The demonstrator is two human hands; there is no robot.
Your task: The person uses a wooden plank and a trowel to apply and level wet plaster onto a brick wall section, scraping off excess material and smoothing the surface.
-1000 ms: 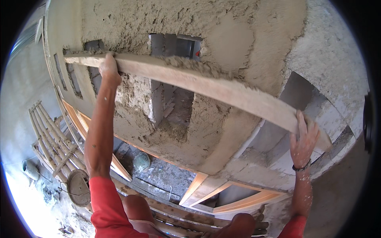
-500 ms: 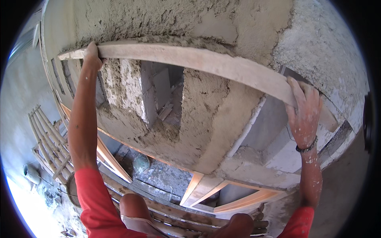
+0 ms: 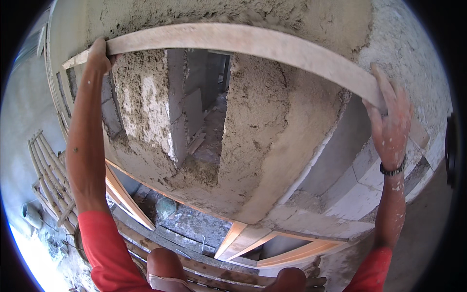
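A long, pale straightedge board [image 3: 243, 40] lies across the wall, bowed by the lens. My left hand [image 3: 98, 56] is closed round the board near its left end. Near the other end my right hand [image 3: 392, 119], speckled with pale splashes and with a dark bracelet at the wrist, grips it with the fingers over the upper edge. Rough grey-brown plaster [image 3: 262, 102] covers the wall above and below the board. Fresh mortar [image 3: 253, 18] shows along the board's upper edge, smeared by motion.
Below the board, a rectangular opening [image 3: 206, 92] and a recess on the right break the wall. Wooden frames [image 3: 287, 253] sit lower down. Bamboo poles [image 3: 214, 273] run beneath my knees; a bamboo ladder-like rack [image 3: 51, 170] and a bucket [image 3: 32, 215] stand at the left.
The board has slid up the wall, both hands moving up with it. My left hand has also shifted slightly left and my right hand right. More of the wall opening shows below.
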